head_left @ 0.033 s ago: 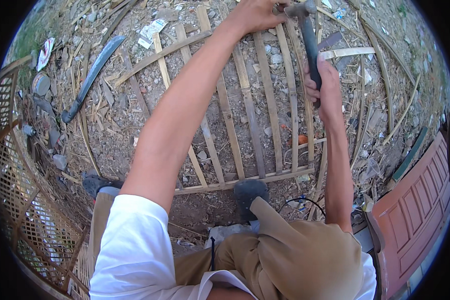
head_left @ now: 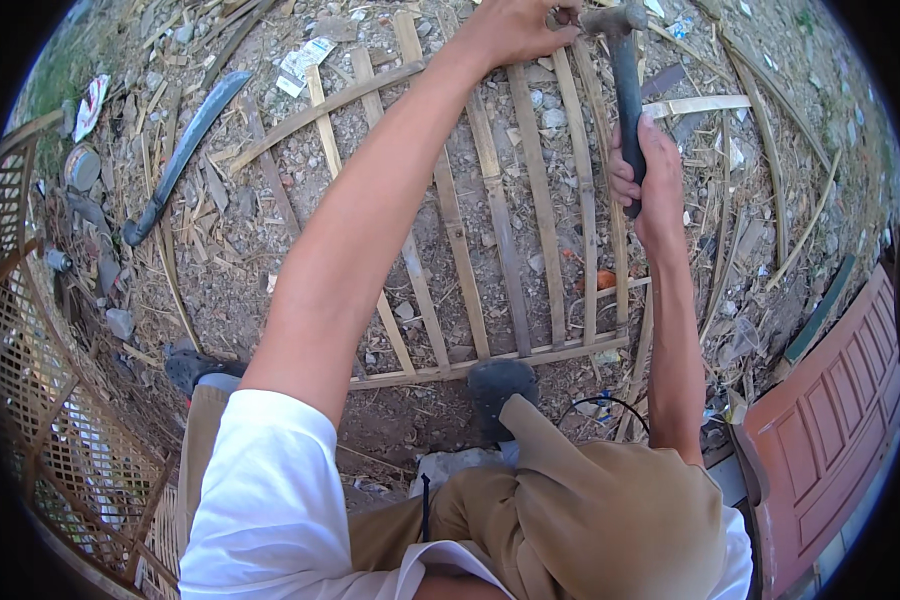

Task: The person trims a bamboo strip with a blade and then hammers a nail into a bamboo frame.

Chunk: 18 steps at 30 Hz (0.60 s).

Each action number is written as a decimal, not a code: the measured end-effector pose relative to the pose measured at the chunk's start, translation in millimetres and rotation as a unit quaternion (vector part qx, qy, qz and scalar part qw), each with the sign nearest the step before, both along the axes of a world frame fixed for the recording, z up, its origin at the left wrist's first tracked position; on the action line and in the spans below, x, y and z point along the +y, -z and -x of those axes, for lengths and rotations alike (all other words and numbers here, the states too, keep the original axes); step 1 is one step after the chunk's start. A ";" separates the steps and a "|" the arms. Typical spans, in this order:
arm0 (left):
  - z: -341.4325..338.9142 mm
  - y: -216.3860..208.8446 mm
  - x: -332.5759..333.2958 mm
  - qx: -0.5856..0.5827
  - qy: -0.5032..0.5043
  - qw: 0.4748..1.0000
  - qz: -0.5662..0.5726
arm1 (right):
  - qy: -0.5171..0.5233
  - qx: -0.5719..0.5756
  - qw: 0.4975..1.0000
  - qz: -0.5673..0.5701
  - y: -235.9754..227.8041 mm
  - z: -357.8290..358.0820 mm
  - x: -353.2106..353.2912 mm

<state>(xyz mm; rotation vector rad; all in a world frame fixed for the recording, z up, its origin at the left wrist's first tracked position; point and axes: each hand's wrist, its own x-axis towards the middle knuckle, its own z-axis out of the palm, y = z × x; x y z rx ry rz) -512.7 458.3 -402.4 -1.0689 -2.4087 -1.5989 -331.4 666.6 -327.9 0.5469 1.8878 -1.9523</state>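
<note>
In my right hand [head_left: 656,190] is a hammer [head_left: 627,105] with a dark handle, gripped near its lower end. The metal head is at the top, just right of my left hand [head_left: 523,30]. That left hand reaches far forward over a frame of wooden slats [head_left: 497,215]. Its fingers are pinched together at the far end of the slats; what they hold is too small to make out. Several narrow slats run from there toward me, down to a crosspiece [head_left: 440,373] by my shoe.
A long curved blade with a dark handle [head_left: 185,155] lies on the left. Lattice panels [head_left: 50,400] stand at the left edge. A reddish panelled door [head_left: 820,430] lies at the right. Loose wood strips [head_left: 760,150], stones and litter cover the ground.
The hammer head has shifted slightly to the right and tilted, away from my left fingers. My left hand has stayed in place.
</note>
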 end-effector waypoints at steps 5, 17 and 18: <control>-1.8 3.3 2.4 -0.022 -0.020 1.000 -0.002 | 0.127 0.028 0.963 0.237 -2.9 -14.8 -13.4; -1.2 1.1 -0.2 -0.069 -0.010 0.997 -0.022 | 0.027 0.122 0.923 -0.365 7.4 0.2 0.3; -1.4 1.2 -0.4 -0.059 -0.015 0.998 -0.022 | 0.013 0.147 0.889 -0.433 9.6 3.4 1.4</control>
